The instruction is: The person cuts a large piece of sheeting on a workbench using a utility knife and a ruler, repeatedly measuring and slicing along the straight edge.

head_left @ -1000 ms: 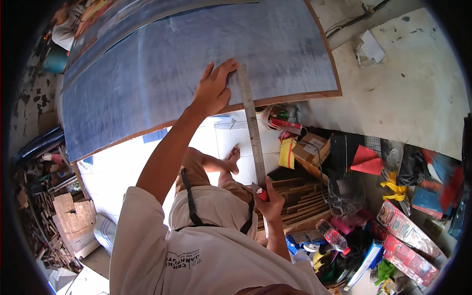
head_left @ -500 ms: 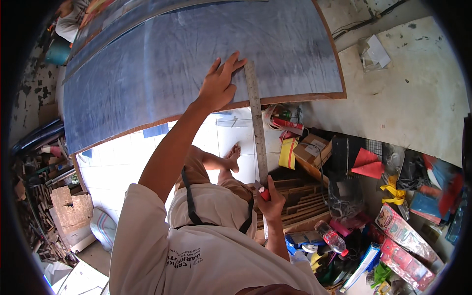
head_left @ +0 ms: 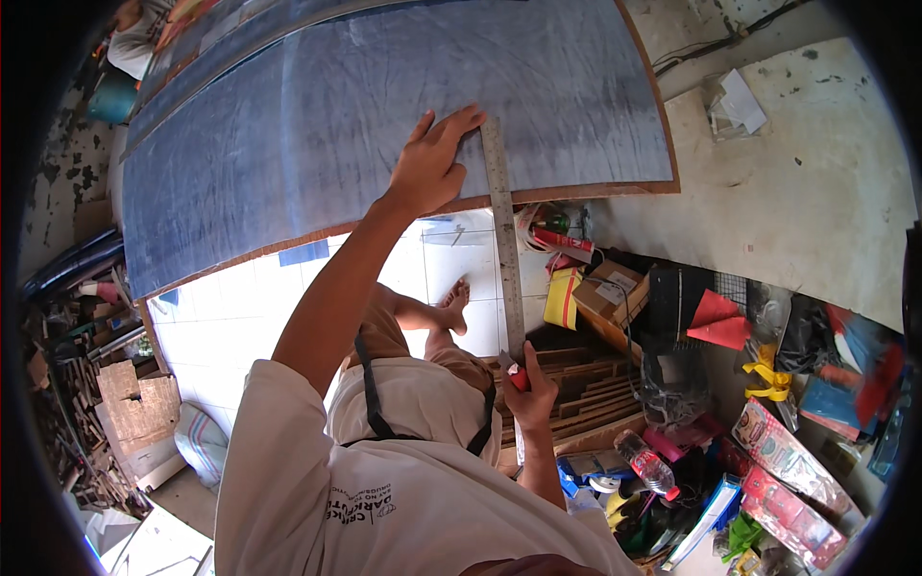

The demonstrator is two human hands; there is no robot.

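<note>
A long metal ruler (head_left: 505, 245) reaches from my right hand onto the blue-grey sheet-covered tabletop (head_left: 375, 86), crossing its brown front edge. My left hand (head_left: 430, 165) rests on the tabletop with fingers stretched out, the fingertips beside the ruler's far end. Low on the right, my right hand (head_left: 534, 396) is closed round the ruler's near end. The same hand also grips a small red-handled tool (head_left: 517, 375) with a flat grey tip; its exact kind is hard to make out. Part of the ruler's near end is hidden by the hand.
Wood strips (head_left: 586, 389) lie stacked right of my legs, beside a cardboard box (head_left: 612, 291) and a plastic bottle (head_left: 648, 466). A pale board (head_left: 788, 173) stands to the right. Scrap wood (head_left: 139, 408) fills the left side. Another person's arm (head_left: 134, 48) shows at top left.
My left fingers have drawn closer together and bent slightly beside the ruler. The ruler's far end has shifted very slightly to the right. My right hand keeps its grip.
</note>
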